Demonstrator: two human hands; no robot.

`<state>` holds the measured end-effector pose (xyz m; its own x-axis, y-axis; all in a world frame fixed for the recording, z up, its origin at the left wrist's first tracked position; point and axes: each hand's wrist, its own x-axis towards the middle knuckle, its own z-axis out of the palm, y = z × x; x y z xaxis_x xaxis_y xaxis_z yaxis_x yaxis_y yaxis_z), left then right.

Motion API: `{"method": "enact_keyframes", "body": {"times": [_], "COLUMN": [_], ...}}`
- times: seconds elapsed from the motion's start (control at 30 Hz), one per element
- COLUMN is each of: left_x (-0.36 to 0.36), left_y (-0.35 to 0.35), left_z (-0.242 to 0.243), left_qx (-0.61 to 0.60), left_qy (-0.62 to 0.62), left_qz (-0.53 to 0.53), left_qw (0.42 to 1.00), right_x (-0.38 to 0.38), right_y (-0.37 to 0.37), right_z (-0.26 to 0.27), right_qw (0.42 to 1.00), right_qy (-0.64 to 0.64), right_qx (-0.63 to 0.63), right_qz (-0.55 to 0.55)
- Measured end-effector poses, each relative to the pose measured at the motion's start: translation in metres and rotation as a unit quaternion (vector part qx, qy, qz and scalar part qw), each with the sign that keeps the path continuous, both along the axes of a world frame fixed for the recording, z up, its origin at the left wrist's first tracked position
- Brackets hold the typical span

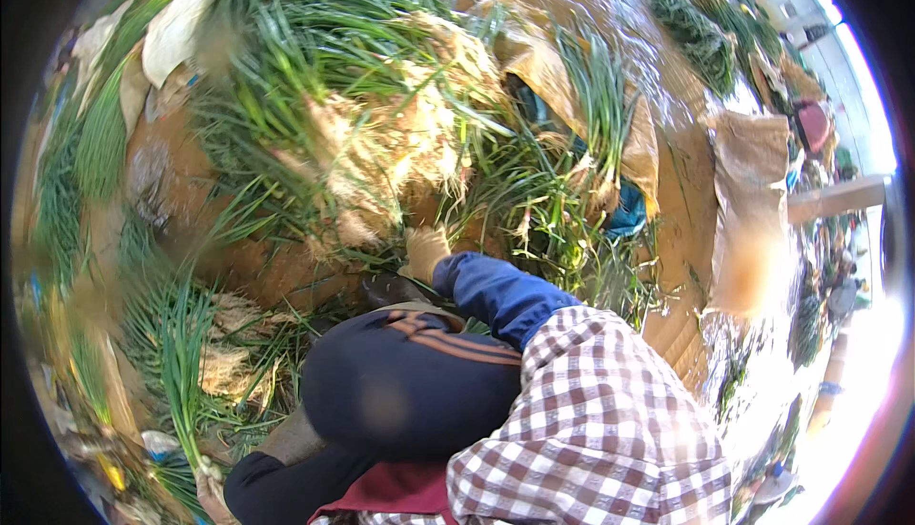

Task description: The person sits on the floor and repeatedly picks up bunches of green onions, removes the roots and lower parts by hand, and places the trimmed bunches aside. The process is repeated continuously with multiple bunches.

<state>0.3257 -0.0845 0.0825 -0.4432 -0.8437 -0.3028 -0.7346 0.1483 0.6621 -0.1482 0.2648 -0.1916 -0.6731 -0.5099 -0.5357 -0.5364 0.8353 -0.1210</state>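
Observation:
My right hand [427, 249], in a pale tan glove below a blue sleeve, reaches down beside the root ends of a large pile of green onions [336, 32]. Its fingertips are buried among loose leaves, so whether they grip anything is unclear. The pale, stringy roots [400, 146] of the pile face me. At the lower left edge, my left hand [209, 493] is partly cut off by the rim and holds a bunch of green onions [184, 360] near its root end, leaves pointing away from me. More onions with roots [232, 375] lie beside my left knee.
Loose leaves and trimmings [572, 246] cover the ground to the right, beside an onion bunch [597, 103] on a tan sack [640, 146]. Another brown sack [750, 203] lies farther right on wet, muddy ground [679, 239]. Several onion bunches [104, 139] lie along the left.

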Motion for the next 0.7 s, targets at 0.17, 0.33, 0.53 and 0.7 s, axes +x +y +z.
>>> {"method": "enact_keyframes", "body": {"times": [0.17,0.33,0.53,0.7], "left_x": [-0.031,-0.093,-0.185,-0.250], "left_y": [-0.008,-0.010,0.034,0.050], "left_z": [0.041,0.050,0.094,0.128], "left_qx": [0.076,0.104,0.217,0.212], "left_qy": [0.106,0.277,0.311,0.428], "left_qz": [0.145,0.167,-0.077,-0.132], "left_qw": [0.981,0.941,0.922,0.868], "right_x": [0.020,0.049,0.127,0.170], "right_y": [0.107,0.302,0.446,0.483], "right_z": [-0.042,-0.051,-0.040,-0.021], "right_qw": [0.988,0.990,0.975,0.961], "right_qy": [0.023,0.061,0.020,0.011], "right_qx": [-0.140,-0.025,0.098,0.098], "right_qz": [-0.056,-0.124,-0.197,-0.260]}}
